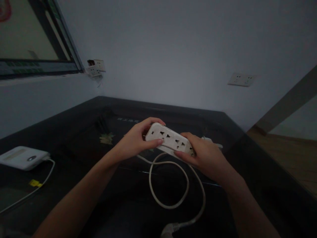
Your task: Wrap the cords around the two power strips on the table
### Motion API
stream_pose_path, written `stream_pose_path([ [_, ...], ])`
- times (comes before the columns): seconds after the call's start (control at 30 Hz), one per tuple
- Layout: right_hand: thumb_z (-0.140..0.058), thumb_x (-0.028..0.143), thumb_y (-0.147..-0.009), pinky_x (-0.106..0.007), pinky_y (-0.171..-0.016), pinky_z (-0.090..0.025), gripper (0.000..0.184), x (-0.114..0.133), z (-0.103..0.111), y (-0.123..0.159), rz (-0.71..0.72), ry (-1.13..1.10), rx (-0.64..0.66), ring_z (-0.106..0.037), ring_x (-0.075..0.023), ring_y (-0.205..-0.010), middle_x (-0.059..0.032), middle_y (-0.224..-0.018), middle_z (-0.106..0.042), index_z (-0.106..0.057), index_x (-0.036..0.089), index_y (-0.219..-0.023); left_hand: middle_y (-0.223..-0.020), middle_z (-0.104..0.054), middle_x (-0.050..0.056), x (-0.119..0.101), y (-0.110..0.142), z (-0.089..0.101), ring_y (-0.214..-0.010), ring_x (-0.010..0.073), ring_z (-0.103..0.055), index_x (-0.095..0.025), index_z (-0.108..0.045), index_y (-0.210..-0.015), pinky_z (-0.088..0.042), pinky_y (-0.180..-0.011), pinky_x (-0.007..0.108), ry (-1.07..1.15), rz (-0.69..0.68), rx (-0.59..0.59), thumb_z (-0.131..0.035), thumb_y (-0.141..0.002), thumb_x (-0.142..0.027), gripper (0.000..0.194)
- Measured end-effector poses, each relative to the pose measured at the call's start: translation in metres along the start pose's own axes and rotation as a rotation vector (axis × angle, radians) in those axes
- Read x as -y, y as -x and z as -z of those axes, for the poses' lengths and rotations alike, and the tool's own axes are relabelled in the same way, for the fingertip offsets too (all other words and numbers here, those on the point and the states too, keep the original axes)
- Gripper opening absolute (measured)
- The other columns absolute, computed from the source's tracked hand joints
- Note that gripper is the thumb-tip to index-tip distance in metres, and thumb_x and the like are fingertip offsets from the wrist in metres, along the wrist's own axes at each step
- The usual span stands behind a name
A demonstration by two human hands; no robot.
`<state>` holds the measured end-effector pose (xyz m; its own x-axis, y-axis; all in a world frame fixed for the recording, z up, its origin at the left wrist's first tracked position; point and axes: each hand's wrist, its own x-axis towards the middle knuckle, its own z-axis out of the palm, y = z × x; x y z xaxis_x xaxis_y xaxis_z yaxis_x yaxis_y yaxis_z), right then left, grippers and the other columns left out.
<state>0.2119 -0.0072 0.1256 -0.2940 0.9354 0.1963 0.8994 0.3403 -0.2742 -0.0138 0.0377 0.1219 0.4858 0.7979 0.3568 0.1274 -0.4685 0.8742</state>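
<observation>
A white power strip (170,138) is held between my two hands, tilted with its socket face turned toward me and its right end lower. My left hand (138,137) grips the left end, thumb on the front edge and fingers over the back. Around the right end closes my right hand (201,150), hiding part of the last sockets. A white cord (187,185) loops on the dark tabletop below the strip. Its plug (169,229) lies at the bottom edge of the view, partly cut off. Behind my right hand, a white object (208,139) shows only in part.
On the left of the black glossy table (119,205) lies a white box-shaped device (26,158) with a cable (51,173) and a yellow tag (35,183). Wall sockets (241,79) are on the right; another socket plate (93,70) hangs loose near the window (37,36).
</observation>
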Motion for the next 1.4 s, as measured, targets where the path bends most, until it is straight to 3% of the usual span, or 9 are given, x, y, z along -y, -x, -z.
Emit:
stream_pose_path([
  [0.33,-0.06,0.046,-0.082,-0.03,-0.063,-0.043,0.036,-0.01,0.002,-0.001,0.059,-0.211,0.062,-0.061,-0.0215,-0.08,-0.0052,-0.099,-0.069,-0.058,0.023,-0.11,-0.094,-0.059,0.001,-0.002,0.002,-0.001,-0.081,0.0125,-0.059,-0.018,-0.054,-0.11,-0.051,-0.069,0.022,-0.014,-0.001,0.001,-0.072,-0.073,-0.022,0.042],
  [0.6,-0.058,0.046,-0.083,-0.033,-0.067,-0.045,0.038,-0.002,-0.012,-0.004,0.042,-0.294,-0.062,-0.062,-0.0228,-0.082,-0.0072,-0.099,-0.069,-0.058,0.019,-0.111,-0.099,-0.063,0.003,-0.001,-0.001,0.006,-0.084,0.0146,-0.062,-0.021,-0.049,-0.123,-0.053,-0.071,0.023,0.033,0.0,-0.018,-0.072,-0.074,-0.024,0.055],
  [0.8,-0.057,0.046,-0.083,-0.032,-0.066,-0.045,0.038,-0.005,-0.007,-0.004,0.011,-0.332,-0.193,-0.063,-0.0223,-0.079,-0.0077,-0.094,-0.069,-0.059,0.017,-0.108,-0.116,-0.059,0.01,0.004,-0.003,0.004,-0.091,0.02,-0.065,-0.023,-0.037,-0.134,-0.056,-0.069,0.029,0.187,0.09,-0.012,-0.064,-0.082,-0.033,0.059],
  [0.97,-0.056,0.047,-0.083,-0.032,-0.064,-0.046,0.037,-0.009,0.002,-0.001,-0.063,-0.439,-0.284,-0.064,-0.022,-0.078,-0.0073,-0.091,-0.07,-0.061,0.017,-0.104,-0.079,-0.063,0.002,0.007,-0.003,-0.002,-0.064,0.0115,-0.062,-0.016,-0.054,-0.109,-0.051,-0.061,0.024,0.187,0.098,0.069,-0.051,-0.09,-0.042,0.033],
  [1.07,-0.056,0.048,-0.083,-0.033,-0.067,-0.048,0.039,-0.014,0.005,0.001,-0.111,-0.485,-0.311,-0.064,-0.0226,-0.08,-0.0081,-0.094,-0.07,-0.062,0.017,-0.105,-0.059,-0.051,-0.004,0.005,-0.003,-0.005,-0.047,0.0071,-0.047,-0.015,-0.058,-0.091,-0.038,-0.045,0.018,0.146,0.083,0.001,-0.047,-0.091,-0.046,0.032],
  [1.13,-0.055,0.048,-0.083,-0.034,-0.068,-0.048,0.04,-0.016,0.007,0.001,-0.131,-0.492,-0.307,-0.064,-0.0235,-0.083,-0.0093,-0.097,-0.07,-0.062,0.016,-0.106,-0.057,-0.046,-0.005,0.003,-0.002,-0.007,-0.045,0.0065,-0.041,-0.016,-0.058,-0.089,-0.032,-0.042,0.018,0.105,0.055,-0.072,-0.047,-0.092,-0.046,0.032],
  [1.2,-0.055,0.048,-0.084,-0.035,-0.069,-0.049,0.04,-0.016,0.007,0.001,-0.135,-0.473,-0.289,-0.065,-0.0244,-0.084,-0.0102,-0.099,-0.07,-0.062,0.016,-0.106,-0.064,-0.051,-0.003,-0.001,0.001,-0.008,-0.051,0.0078,-0.045,-0.018,-0.059,-0.097,-0.036,-0.046,0.019,0.02,0.001,-0.133,-0.049,-0.092,-0.043,0.028],
  [1.3,-0.054,0.047,-0.084,-0.035,-0.069,-0.049,0.038,-0.013,0.005,0.001,-0.121,-0.43,-0.248,-0.065,-0.0252,-0.084,-0.01,-0.098,-0.071,-0.062,0.017,-0.106,-0.089,-0.061,0.002,-0.008,0.007,-0.012,-0.068,0.0117,-0.055,-0.021,-0.054,-0.116,-0.047,-0.06,0.024,-0.252,-0.096,-0.211,-0.054,-0.09,-0.035,0.029],
  [1.4,-0.055,0.047,-0.084,-0.034,-0.067,-0.048,0.038,-0.005,0.001,0.001,-0.109,-0.379,-0.186,-0.066,-0.025,-0.082,-0.0087,-0.096,-0.071,-0.062,0.019,-0.108,-0.115,-0.055,0.007,-0.014,0.012,-0.017,-0.089,0.0178,-0.057,-0.025,-0.048,-0.127,-0.051,-0.077,0.033,-0.604,-0.193,-0.343,-0.062,-0.084,-0.029,0.045],
])
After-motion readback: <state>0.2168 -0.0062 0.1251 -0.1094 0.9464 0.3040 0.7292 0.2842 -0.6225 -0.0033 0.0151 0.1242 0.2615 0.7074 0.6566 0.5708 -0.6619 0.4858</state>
